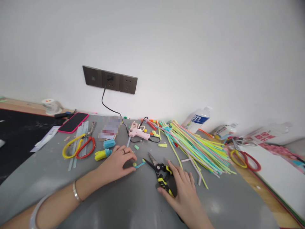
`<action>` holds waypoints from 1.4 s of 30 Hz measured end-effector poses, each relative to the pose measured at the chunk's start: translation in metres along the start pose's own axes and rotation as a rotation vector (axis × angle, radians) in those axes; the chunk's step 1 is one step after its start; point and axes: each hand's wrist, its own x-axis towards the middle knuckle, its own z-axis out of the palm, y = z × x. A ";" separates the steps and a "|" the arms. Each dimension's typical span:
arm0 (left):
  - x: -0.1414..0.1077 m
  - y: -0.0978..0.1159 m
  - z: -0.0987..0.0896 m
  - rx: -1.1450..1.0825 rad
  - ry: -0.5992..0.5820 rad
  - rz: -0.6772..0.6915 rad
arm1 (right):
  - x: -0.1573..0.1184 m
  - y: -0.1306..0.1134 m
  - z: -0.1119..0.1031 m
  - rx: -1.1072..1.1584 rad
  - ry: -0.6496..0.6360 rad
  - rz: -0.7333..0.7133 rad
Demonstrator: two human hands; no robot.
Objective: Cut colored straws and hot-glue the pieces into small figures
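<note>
Beside a short blue strip with yellowish ends (140,165), my left hand (119,162) rests on the grey table with thumb and index finger apart. Its thumb tip is near the strip's left end; whether they touch is unclear. Black and yellow cutters (160,170) lie with blades parted, pointing up and left. My right hand (182,187) is around their handles, thumb on the left side and fingers on the right. Blue (109,143) and yellow (100,155) bundles sit just left of my left hand.
A pink glue gun (140,133) with a black cord lies behind. Many coloured pipe cleaners (197,146) spread at right, near a bottle (197,120). At left are red-yellow scissors (88,148), clear sticks (77,144) and a phone (73,122). More scissors (245,159) lie far right.
</note>
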 end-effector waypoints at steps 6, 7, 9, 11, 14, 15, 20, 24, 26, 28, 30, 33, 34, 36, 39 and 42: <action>0.001 -0.006 -0.007 -0.002 0.153 -0.001 | 0.001 0.003 -0.001 0.031 0.062 -0.020; 0.001 -0.008 -0.010 -0.007 0.192 -0.013 | 0.003 0.004 -0.001 0.050 0.072 -0.013; 0.001 -0.010 -0.016 -0.013 0.281 -0.040 | 0.006 0.006 -0.001 0.102 0.086 0.009; 0.001 -0.014 -0.024 -0.012 0.370 -0.065 | 0.011 0.008 -0.002 0.147 0.087 0.020; 0.000 -0.024 -0.035 -0.009 0.464 -0.109 | 0.019 0.010 -0.004 0.137 0.097 0.028; 0.000 -0.029 -0.039 -0.013 0.492 -0.141 | 0.021 0.011 -0.005 0.128 0.106 0.036; -0.007 -0.051 -0.059 -0.024 0.417 -0.181 | 0.029 0.028 -0.013 0.354 0.069 0.057; -0.008 -0.059 -0.065 0.015 0.297 -0.094 | 0.028 0.048 -0.017 0.581 0.145 0.119; -0.006 -0.058 -0.063 0.028 0.232 -0.025 | 0.026 0.053 -0.017 0.622 0.181 0.163; -0.004 -0.057 -0.059 0.069 0.152 0.063 | 0.026 0.054 -0.016 0.635 0.185 0.191; -0.003 -0.055 -0.054 0.119 0.076 0.121 | 0.027 0.054 -0.014 0.633 0.190 0.198; -0.003 -0.054 -0.048 0.147 0.007 0.142 | 0.027 0.056 -0.011 0.627 0.221 0.173; -0.003 -0.054 -0.046 0.145 -0.007 0.142 | 0.027 0.057 -0.010 0.629 0.229 0.162; -0.004 -0.054 -0.043 0.134 -0.034 0.131 | 0.027 0.059 -0.008 0.636 0.238 0.149; -0.005 -0.053 -0.042 0.111 -0.102 0.116 | 0.026 0.062 -0.005 0.643 0.245 0.152; -0.005 -0.051 -0.044 0.084 -0.154 0.098 | 0.026 0.063 -0.003 0.653 0.250 0.161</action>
